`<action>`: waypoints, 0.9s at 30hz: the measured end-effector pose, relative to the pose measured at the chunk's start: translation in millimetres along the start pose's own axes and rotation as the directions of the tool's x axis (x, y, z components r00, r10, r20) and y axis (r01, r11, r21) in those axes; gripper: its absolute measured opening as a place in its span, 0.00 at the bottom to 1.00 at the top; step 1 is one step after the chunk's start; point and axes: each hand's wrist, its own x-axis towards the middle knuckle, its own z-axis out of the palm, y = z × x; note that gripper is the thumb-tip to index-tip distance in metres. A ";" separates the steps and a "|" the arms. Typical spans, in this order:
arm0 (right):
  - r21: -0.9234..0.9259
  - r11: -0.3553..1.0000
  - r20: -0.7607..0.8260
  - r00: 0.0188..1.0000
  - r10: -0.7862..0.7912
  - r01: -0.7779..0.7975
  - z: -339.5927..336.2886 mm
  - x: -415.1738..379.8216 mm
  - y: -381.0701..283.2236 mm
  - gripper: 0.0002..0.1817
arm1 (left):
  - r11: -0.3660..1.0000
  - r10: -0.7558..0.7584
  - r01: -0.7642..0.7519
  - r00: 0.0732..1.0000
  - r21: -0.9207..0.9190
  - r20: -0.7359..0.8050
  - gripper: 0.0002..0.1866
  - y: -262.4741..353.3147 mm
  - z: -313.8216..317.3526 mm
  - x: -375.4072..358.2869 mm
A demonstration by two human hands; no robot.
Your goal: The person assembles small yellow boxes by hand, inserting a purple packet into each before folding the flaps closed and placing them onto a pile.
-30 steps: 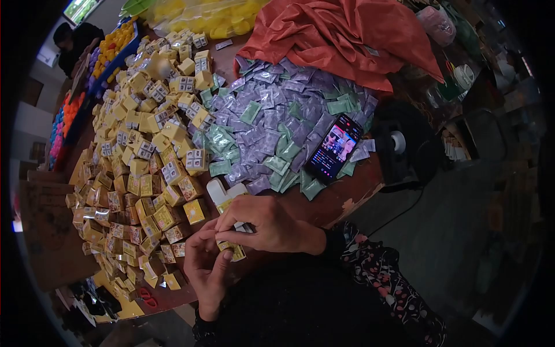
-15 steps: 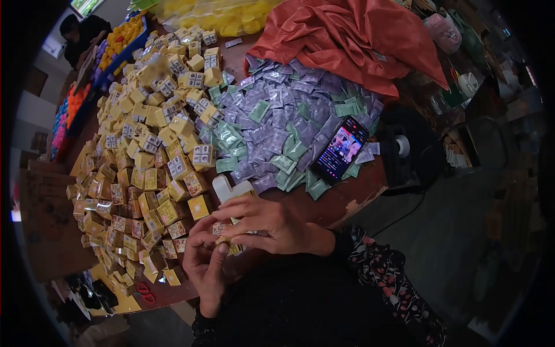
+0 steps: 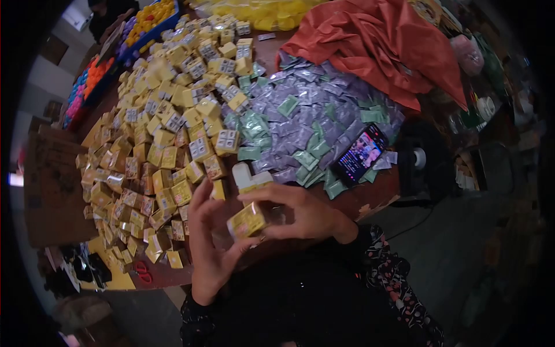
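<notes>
A small yellow printed box (image 3: 247,220) is in my right hand (image 3: 300,213), between the thumb and fingers. My left hand (image 3: 211,243) is beside the box, its fingers spread upward and its thumb tip close to the box's lower edge. Just beyond my right hand stands a box with a raised white flap (image 3: 241,174). To the left spreads a large heap of small yellow boxes (image 3: 165,156). Purple and green sachets (image 3: 300,124) lie piled behind the hands.
A lit phone (image 3: 361,155) rests on the sachets. Red cloth (image 3: 370,49) covers the back of the pile. Red scissors (image 3: 143,272) lie near the front edge. A blue tray (image 3: 151,36) holds colourful pieces. A person (image 3: 110,17) is at the upper left.
My left hand has opened away from the box, which now shows clearly in my right hand. The view has shifted, so the table's contents appear further right.
</notes>
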 end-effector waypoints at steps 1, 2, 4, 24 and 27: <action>0.055 0.995 -0.114 0.991 -0.073 0.080 4.7 -0.7 12.0 0.27 | 0.998 -0.011 0.001 0.987 -0.061 -0.163 0.44 -3.3 -1.6 -2.1; 0.267 0.957 -0.191 0.980 -0.060 0.111 11.9 -0.7 27.4 0.26 | 0.996 -0.003 -0.019 0.964 -0.082 -0.266 0.44 -8.5 -2.7 -1.2; 0.535 0.833 -0.283 0.959 0.020 0.141 22.4 -1.6 36.4 0.23 | 0.970 -0.136 0.056 0.932 -0.238 -0.336 0.47 -11.5 -3.7 -0.4; -0.669 0.505 -0.595 0.800 0.074 -0.545 -55.9 -6.3 53.0 0.11 | 0.756 -0.367 0.326 0.929 -0.567 0.045 0.36 -40.5 -1.5 -34.3; -0.689 0.410 -0.606 0.786 0.127 -0.597 -51.4 -5.5 60.5 0.16 | 0.759 -0.371 0.340 0.927 -0.556 0.060 0.36 -44.5 0.8 -35.6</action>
